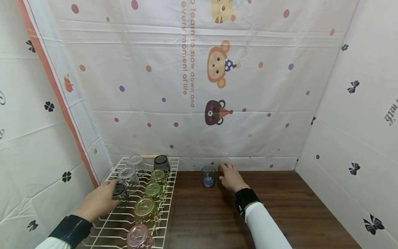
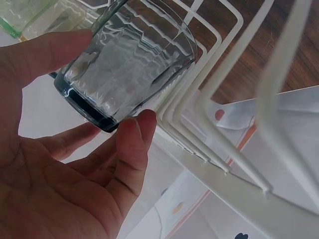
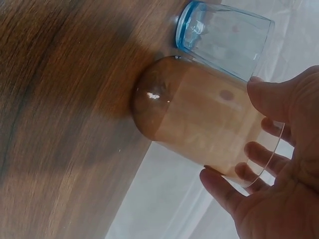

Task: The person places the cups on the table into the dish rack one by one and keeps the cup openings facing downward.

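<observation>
White wire forms the drying rack (image 1: 169, 193) at the left end of the brown desk (image 1: 280, 207); it carries upturned tumblers in clear, dark, green, yellow and pink. The left hand (image 1: 99, 200) curls its thumb and fingers (image 2: 132, 149) round a smoky grey glass (image 2: 127, 59) that stands upside down at the rack's left edge. The right hand (image 1: 231, 178) wraps loosely round an amber glass (image 3: 199, 119) standing on the desk near the back curtain, touching or just beside a blue glass (image 1: 208, 176). Judged from this, one glass is being set down while another is being picked from the rack. The next move calls for the right fingers to release cleanly without nudging the blue glass, and for the left hand to lift its glass straight off the wires.
</observation>
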The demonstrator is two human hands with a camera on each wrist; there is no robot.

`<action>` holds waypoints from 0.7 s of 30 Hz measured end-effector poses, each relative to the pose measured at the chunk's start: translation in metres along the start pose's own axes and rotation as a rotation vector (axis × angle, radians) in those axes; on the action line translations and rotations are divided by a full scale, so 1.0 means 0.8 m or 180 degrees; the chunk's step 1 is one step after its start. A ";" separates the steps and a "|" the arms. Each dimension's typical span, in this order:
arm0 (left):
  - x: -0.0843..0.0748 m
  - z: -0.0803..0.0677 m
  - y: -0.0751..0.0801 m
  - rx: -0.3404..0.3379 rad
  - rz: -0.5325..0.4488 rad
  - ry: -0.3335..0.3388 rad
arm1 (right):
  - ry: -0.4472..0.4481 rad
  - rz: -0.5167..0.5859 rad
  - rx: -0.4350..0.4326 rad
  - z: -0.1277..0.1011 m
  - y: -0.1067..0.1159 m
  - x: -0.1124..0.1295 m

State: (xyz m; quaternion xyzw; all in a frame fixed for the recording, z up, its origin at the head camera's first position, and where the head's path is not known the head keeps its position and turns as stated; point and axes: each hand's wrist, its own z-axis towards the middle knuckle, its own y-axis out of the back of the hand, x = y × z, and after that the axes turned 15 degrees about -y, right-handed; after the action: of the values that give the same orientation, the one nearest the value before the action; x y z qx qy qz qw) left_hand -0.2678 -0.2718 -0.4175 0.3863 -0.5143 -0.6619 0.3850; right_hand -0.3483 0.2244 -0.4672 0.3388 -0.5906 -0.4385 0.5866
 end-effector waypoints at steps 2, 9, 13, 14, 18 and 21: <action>0.001 -0.001 0.000 -0.0018 -0.0004 -0.0019 | -0.0027 0.0023 0.0017 -0.001 0.001 0.001; -0.003 -0.006 0.006 -0.0084 0.0019 -0.0006 | -0.0038 0.0115 -0.0012 -0.010 0.003 0.003; -0.007 -0.008 0.009 -0.0175 0.0099 0.0015 | 0.0019 0.0034 -0.0164 -0.014 -0.004 -0.001; -0.009 -0.009 0.009 -0.0180 0.0127 0.0012 | 0.0040 0.0012 -0.0213 -0.014 -0.006 -0.002; -0.016 -0.010 0.012 -0.0267 0.0221 0.0004 | 0.0040 0.0074 -0.0346 -0.014 -0.013 -0.008; -0.023 -0.011 0.015 -0.0338 0.0287 -0.0034 | -0.0042 0.0185 -0.0437 -0.018 -0.017 -0.014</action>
State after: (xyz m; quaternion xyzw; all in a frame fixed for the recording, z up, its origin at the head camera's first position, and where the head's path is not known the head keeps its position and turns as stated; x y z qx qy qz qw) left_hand -0.2514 -0.2607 -0.4051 0.3381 -0.4973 -0.6724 0.4316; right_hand -0.3347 0.2275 -0.4847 0.2775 -0.5726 -0.4630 0.6170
